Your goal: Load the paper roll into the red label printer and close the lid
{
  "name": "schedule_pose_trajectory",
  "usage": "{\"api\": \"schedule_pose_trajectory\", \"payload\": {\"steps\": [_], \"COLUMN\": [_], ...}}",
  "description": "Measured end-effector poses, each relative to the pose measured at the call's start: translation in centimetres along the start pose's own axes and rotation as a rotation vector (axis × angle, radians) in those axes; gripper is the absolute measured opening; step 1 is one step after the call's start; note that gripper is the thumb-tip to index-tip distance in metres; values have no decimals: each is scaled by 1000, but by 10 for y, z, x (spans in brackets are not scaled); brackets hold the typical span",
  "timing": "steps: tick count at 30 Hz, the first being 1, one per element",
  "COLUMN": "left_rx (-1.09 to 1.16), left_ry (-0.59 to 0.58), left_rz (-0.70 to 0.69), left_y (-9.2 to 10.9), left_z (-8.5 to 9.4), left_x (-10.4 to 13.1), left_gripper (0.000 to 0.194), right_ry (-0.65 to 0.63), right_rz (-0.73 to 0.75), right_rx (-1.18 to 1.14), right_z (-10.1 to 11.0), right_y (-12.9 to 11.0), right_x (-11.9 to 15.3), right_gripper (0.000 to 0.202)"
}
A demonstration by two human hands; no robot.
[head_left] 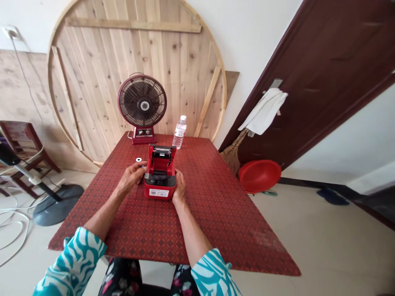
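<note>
A small red and black receipt printer (160,190) sits on the table with its lid (162,153) raised. A white label with print is stuck on the side facing me. My right hand (179,187) is wrapped round the printer's right side. At its left side, my left hand (133,174) has its fingers drawn together in a pinch, close against the casing. What those fingers hold, if anything, is too small to make out. Just beyond my left hand lies a small white paper roll (138,159) with a dark core.
The table (216,222) has a red patterned cover. Toward its far edge stand a dark red fan (143,105) and a clear water bottle (179,133). A round wooden board (173,53) leans on the wall. On the floor are a red basin (260,176) and a black stand base (58,205).
</note>
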State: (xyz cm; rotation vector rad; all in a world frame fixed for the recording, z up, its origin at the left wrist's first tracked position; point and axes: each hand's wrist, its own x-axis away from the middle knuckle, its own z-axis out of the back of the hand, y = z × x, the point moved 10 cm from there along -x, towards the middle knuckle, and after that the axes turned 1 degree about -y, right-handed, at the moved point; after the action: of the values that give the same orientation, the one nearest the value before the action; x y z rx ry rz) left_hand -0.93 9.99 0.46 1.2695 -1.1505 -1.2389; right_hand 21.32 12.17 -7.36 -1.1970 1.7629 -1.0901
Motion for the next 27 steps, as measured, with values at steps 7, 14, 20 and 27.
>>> {"api": "schedule_pose_trajectory", "payload": {"steps": [7, 14, 20, 27], "left_rx": [-724, -922, -945, -1162], "left_ry": [-274, -539, -555, -416], "left_rz": [-262, -129, -134, -248], "left_y": [52, 24, 24, 51], "left_z": [-62, -105, -104, -106], "left_x": [-44, -68, -64, -48], "left_gripper": [12, 20, 23, 24], "right_ry": [-12, -15, -12, -8], "right_rz": [1, 6, 15, 8], "right_rx": [-55, -59, -61, -60], "right_z": [-3, -4, -4, -1], "right_y": [6, 16, 15, 13], "right_x": [-4, -6, -5, -10], "right_gripper": [42, 42, 41, 42]}}
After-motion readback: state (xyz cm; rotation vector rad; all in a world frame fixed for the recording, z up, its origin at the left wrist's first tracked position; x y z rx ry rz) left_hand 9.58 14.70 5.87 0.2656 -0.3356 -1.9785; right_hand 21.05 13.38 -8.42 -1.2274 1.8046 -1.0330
